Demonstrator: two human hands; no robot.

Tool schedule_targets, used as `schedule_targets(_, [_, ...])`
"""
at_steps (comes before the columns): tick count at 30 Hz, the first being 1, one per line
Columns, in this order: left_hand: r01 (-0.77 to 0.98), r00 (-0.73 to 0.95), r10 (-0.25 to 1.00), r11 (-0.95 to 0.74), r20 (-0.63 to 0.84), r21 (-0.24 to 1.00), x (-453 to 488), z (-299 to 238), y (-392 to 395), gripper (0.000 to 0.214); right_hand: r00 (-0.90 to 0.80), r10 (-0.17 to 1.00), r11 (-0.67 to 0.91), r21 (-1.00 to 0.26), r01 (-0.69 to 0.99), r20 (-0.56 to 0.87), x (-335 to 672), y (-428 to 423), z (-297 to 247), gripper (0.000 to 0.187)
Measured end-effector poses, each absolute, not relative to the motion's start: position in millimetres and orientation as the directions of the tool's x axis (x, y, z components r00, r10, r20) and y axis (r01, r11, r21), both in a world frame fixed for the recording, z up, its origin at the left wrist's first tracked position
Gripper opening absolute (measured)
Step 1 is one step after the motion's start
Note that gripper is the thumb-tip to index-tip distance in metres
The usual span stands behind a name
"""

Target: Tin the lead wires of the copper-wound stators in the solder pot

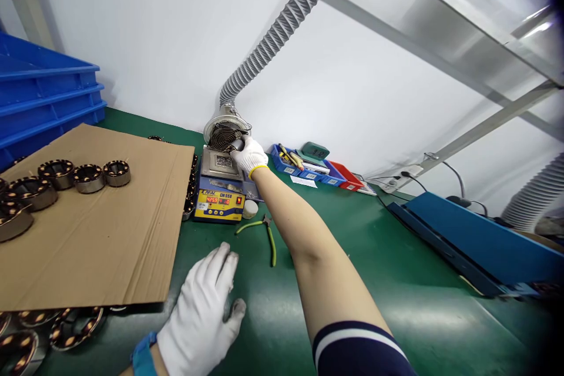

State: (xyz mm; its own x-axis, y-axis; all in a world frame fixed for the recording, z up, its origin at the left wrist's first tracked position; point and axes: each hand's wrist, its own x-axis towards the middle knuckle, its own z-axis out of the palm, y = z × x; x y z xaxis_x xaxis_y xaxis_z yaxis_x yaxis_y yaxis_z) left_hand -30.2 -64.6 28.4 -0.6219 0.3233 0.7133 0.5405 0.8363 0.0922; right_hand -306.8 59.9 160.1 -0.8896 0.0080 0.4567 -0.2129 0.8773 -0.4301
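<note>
The left hand (200, 305) hovers nearest over the green surface (282, 317), empty, fingers together and thumb spread. Just ahead and to its right lie the open pliers (271, 241); to its left, a cardboard sheet (150, 217) carries metal rings (117, 173). Farther ahead stands the yellow-fronted unit (219, 205). Beyond its front, the right hand (252, 157) appears to pinch a grey part (238, 145) at its fingertips, to that hand's left. The right hand is clearly nearer it; its long axis cannot be told. Behind rises the duct hood (207, 129).
</note>
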Motion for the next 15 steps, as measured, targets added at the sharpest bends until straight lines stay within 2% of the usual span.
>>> schedule_targets(10, [0.543, -0.603, 0.325, 0.836, 0.728, 0.077, -30, 32, -65, 0.062, -0.907, 0.026, 0.873, -0.451, -0.184, 0.42, -296, 60, 160, 0.053])
schedule_targets(15, [0.545, -0.581, 0.32, 0.836, 0.748, 0.066, -36, 31, -70, 0.063, -0.898, 0.076, 0.743, -0.625, -0.239, 0.434, -280, 89, 170, 0.06])
